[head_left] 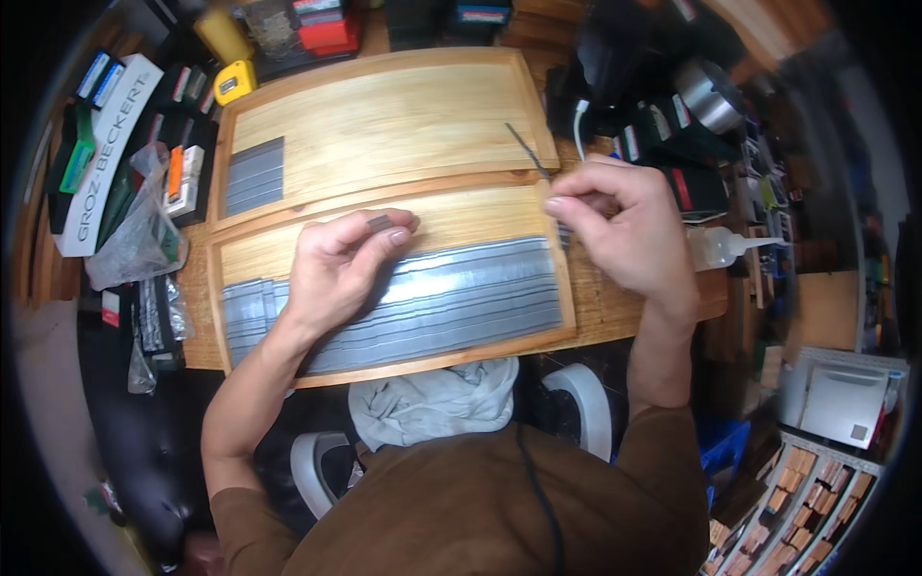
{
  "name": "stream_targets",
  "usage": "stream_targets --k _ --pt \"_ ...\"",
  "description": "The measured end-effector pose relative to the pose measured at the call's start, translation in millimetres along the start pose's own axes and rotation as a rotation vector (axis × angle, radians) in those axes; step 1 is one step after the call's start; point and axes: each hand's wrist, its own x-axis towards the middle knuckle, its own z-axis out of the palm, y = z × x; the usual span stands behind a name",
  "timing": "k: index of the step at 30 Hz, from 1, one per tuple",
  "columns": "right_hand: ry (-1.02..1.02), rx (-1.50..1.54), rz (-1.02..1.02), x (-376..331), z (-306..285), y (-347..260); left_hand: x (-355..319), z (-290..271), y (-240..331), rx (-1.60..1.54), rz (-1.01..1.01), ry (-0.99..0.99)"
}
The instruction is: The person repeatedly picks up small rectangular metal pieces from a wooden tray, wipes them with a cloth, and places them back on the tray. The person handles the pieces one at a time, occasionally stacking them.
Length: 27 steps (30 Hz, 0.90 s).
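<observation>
My left hand [336,264] is closed over the lower tray, pinching a small flat grey-brown piece [380,223] between thumb and fingers. Held up at the tray's right edge, my right hand [619,226] pinches a thin dark metal strip [523,144], whose far end points up and left. Below my left hand, long rows of grey metal strips [451,298] lie side by side in the lower wooden tray [432,370]. The upper wooden tray [384,106] has a short block of similar strips [255,177] at its left end.
Left of the trays stand boxes, a plastic bag [144,221] and a long white box [106,158]. A yellow tape measure [233,83] is beyond the upper tray. At right are dark boxes, a metal cylinder [709,96] and a clear squeeze bottle [715,248]. A light cloth [432,403] lies below the table edge.
</observation>
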Motion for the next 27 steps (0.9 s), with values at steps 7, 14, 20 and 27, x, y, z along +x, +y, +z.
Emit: stream_targets --k 7,14,20,27 --pt "-0.016 0.26 -0.402 34.8 100.5 -7.0 -0.1 -14.1 3.6 0.126 -0.006 -0.056" --pt "-0.037 0.328 -0.403 37.7 123.4 -2.2 -1.6 -13.5 9.2 0.135 -0.002 -0.049" --pt "-0.104 0.514 -0.276 41.7 128.2 4.8 1.4 -10.7 6.4 -0.006 -0.019 -0.058" --pt "-0.088 0.445 -0.342 41.3 128.2 8.0 2.6 -16.1 -2.9 -0.023 -0.047 -0.106"
